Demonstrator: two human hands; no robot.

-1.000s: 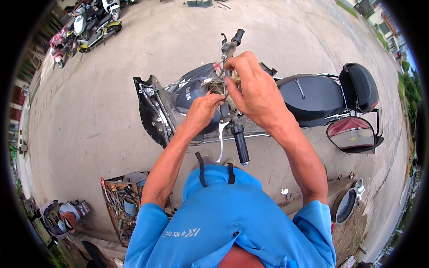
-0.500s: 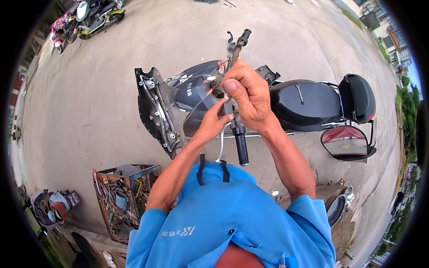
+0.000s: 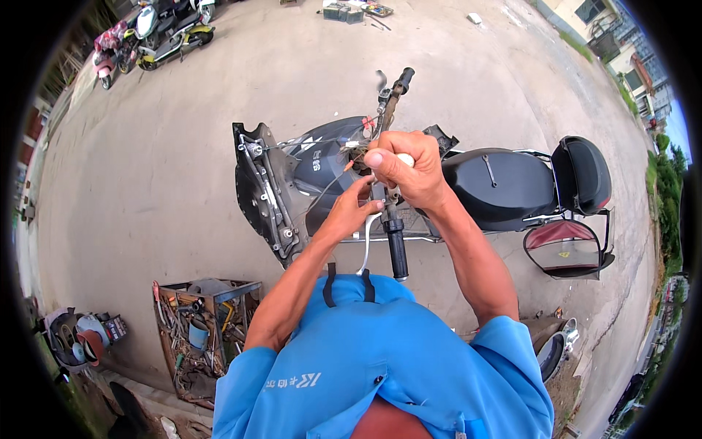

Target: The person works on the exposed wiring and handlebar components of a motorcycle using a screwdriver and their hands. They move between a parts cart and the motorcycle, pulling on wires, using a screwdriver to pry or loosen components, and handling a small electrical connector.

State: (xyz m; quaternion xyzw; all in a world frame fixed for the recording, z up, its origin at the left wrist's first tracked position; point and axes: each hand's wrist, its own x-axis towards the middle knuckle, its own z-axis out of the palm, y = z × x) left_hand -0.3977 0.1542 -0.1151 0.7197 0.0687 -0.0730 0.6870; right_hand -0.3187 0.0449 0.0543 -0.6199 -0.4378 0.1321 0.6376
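Observation:
A partly stripped electric scooter (image 3: 322,164) stands crosswise before me, its handlebar bared and wires (image 3: 354,151) loose around the steering head. Thumb and fingers of my left hand (image 3: 345,211) pinch the dark brake lever bracket (image 3: 378,192) on the near half of the bar. The silver brake lever (image 3: 365,245) points toward me beside the black rubber grip (image 3: 397,249). Just above the bracket, my right hand (image 3: 409,172) is closed in a fist around a handle with a pale, rounded end (image 3: 406,159); the rest of it is hidden by the hand.
Beyond the handlebar, the scooter has a black seat (image 3: 501,179), a rear box (image 3: 583,175) and a reddish mesh-like side piece (image 3: 563,245). A metal bin of tools (image 3: 201,333) stands at lower left. Parked scooters (image 3: 164,36) and small boxes (image 3: 342,12) lie farther off.
The whole scene sits slightly lower in view. My right fist has turned, and the pale handle end now shows. My left hand stays at the brake lever bracket.

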